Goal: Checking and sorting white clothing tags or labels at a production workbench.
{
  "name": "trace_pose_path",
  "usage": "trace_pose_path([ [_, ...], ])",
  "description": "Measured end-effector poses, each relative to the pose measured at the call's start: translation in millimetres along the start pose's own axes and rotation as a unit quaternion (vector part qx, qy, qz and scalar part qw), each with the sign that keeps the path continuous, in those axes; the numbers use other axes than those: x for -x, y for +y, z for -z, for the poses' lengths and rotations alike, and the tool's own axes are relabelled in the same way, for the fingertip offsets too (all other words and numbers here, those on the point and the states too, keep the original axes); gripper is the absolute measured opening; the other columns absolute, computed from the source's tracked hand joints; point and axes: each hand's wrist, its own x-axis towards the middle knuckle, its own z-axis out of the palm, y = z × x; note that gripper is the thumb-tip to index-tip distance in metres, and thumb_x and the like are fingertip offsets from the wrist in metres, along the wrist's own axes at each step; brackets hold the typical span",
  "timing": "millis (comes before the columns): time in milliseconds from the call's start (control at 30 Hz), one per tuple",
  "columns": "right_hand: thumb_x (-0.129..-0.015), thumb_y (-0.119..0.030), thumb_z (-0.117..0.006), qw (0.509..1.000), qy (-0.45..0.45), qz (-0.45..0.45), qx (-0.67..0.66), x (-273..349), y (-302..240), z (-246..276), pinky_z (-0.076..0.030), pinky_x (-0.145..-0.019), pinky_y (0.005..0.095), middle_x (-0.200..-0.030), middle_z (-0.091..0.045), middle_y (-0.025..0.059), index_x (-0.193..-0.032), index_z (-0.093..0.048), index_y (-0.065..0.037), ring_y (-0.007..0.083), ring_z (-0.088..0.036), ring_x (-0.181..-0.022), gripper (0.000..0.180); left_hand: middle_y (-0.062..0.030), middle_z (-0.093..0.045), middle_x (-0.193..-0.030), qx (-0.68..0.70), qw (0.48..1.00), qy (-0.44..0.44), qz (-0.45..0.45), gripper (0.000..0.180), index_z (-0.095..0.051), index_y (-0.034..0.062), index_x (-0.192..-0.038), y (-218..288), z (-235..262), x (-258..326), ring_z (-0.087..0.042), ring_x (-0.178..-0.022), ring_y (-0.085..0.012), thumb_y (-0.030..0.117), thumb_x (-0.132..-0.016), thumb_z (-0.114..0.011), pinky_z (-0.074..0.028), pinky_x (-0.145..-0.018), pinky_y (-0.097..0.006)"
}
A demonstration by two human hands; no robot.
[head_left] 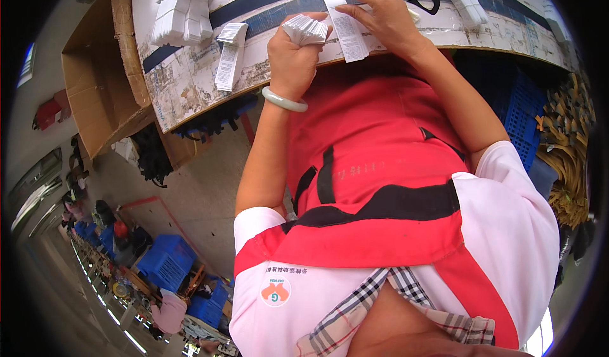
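My left hand (293, 64), with a pale bangle at its wrist, is closed around a thick bundle of folded white paper labels (306, 29). The bundle's layered ends stick up out of the fist. Just right of it, a printed white label strip (349, 38) lies across the table, its near end close to the front edge. Over the far part of this strip reaches my right hand (384, 15), thumb and fingers spread and the fingertips at the strip. Whether they press on it I cannot tell.
On the worn white-and-blue tabletop (184, 97) lie a large label stack (181, 20), a smaller one (229, 62) and another at the right (463, 3). An open cardboard box (95, 78) adjoins the table's left side. A blue crate (523, 119) stands below at the right.
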Motion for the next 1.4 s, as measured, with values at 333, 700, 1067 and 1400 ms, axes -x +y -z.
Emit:
trace_pose_path([
  [333, -0.084, -0.011, -0.072, 0.985, -0.079, -0.048, -0.145, 13, -1, 3, -0.049, -0.083, 0.0286, -0.101, -0.063, 0.0031, -0.099, -0.074, -0.008, 0.0161, -0.06, -0.094, 0.015, -0.0069, -0.069, -0.093, -0.036, 0.995, 0.01, -0.088, 0.023, -0.069, 0.0006, -0.102, -4, 1, 3, -0.064, -0.084, -0.0133, -0.002, -0.079, -0.069, -0.051, -0.075, -0.026],
  [700, -0.082, -0.011, -0.073, 0.992, 0.021, -0.097, -0.071, 12, -2, 0, -0.049, -0.065, 0.0324, -0.077, -0.065, 0.0106, -0.091, -0.073, -0.005, 0.0249, -0.062, -0.072, 0.012, -0.0059, -0.07, -0.08, -0.039, 0.999, -0.016, 0.014, 0.024, -0.07, 0.0013, -0.1, -11, -5, 15, -0.063, -0.071, -0.0119, -0.004, -0.079, -0.06, -0.051, -0.065, -0.026],
  [1067, -0.076, -0.012, -0.073, 0.998, 0.044, 0.036, 0.017, 7, 6, -6, -0.049, -0.075, 0.0381, -0.084, -0.063, 0.01, -0.091, -0.073, -0.006, 0.0282, -0.06, -0.084, 0.016, -0.0027, -0.064, -0.071, 0.11, 0.976, -0.088, 0.166, 0.016, -0.072, 0.0022, -0.099, -2, -16, 18, -0.057, -0.055, -0.0092, 0.003, -0.083, -0.069, -0.044, -0.048, -0.022],
  [1400, -0.079, -0.014, -0.075, 0.998, 0.043, -0.037, -0.032, 11, 6, -7, -0.051, -0.072, 0.0341, -0.09, -0.064, 0.0104, -0.091, -0.073, -0.005, 0.0259, -0.062, -0.082, 0.015, -0.0023, -0.067, -0.075, -0.065, 0.973, -0.142, 0.168, 0.022, -0.071, 0.0017, -0.101, 4, 8, 24, -0.057, -0.058, -0.0078, -0.001, -0.081, -0.06, -0.046, -0.05, -0.022],
])
